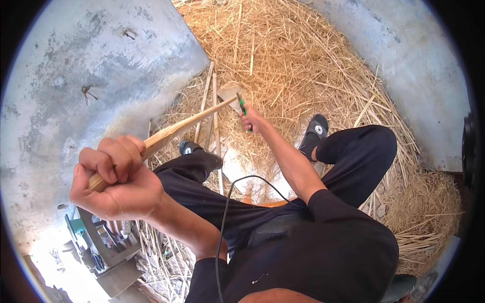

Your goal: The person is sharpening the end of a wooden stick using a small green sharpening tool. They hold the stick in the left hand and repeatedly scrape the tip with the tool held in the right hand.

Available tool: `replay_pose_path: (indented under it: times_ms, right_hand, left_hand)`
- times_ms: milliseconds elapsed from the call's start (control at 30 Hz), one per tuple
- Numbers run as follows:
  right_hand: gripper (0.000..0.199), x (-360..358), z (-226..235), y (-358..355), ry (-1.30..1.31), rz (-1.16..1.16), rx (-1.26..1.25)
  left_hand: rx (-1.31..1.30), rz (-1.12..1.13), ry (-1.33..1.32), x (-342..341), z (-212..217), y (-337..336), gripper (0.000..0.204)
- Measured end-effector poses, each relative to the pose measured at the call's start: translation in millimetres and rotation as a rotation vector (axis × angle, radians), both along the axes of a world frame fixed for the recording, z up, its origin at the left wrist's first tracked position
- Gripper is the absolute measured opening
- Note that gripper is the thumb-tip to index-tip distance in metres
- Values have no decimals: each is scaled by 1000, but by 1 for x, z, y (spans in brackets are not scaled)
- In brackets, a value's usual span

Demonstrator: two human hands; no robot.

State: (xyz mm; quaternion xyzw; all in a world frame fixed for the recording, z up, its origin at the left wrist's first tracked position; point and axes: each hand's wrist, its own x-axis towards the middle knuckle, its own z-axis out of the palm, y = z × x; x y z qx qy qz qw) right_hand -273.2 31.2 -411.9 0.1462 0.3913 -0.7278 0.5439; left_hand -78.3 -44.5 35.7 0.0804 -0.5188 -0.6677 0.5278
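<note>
A long pale stick of split wood or bamboo (188,122) slants from the lower left up toward the middle. My left hand (121,174) is closed around its near end, raised close to the camera. Farther off, my right hand (251,119) grips a narrow green-and-black tool (242,105), which meets the stick's far tip. The tool looks like a small knife, but its working edge is too small to make out. Behind the tip lies a pale flat piece (230,92) on the shavings.
Straw-like shavings (298,60) cover the floor, with several long strips (215,111) among them. Grey walls (101,65) stand on both sides. A dark cable (225,212) loops over my lap. A rack of tools (108,235) is at lower left. My shoes (314,134) rest among the shavings.
</note>
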Motion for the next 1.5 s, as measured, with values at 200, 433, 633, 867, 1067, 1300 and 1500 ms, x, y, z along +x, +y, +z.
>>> replay_pose_path:
  times_ms: [200, 433, 633, 867, 1067, 1300, 1500]
  right_hand:
    - [44, 22, 84, -7, 822, -322, 384]
    - [53, 24, 26, -3, 1195, 251, 1175]
    - [48, 15, 1, 0, 575, -12, 385]
    - [44, 24, 67, 1, 1389, -473, 640]
    - [48, 38, 15, -4, 1232, 186, 1195]
    - [46, 10, 51, 6, 34, -154, -30]
    - [43, 14, 59, -6, 1584, -109, 905]
  left_hand:
    - [2, 25, -43, -1, 1, 0, 30]
    - [-37, -4, -15, 0, -3, 3, 32]
    - [-29, -50, -3, -4, 0, 1, 33]
    - [38, 144, -40, -8, 2, 2, 33]
    - [-20, 26, -25, -7, 2, 5, 33]
    - [4, 95, -47, -4, 2, 0, 28]
    - [33, 144, -34, -8, 2, 3, 32]
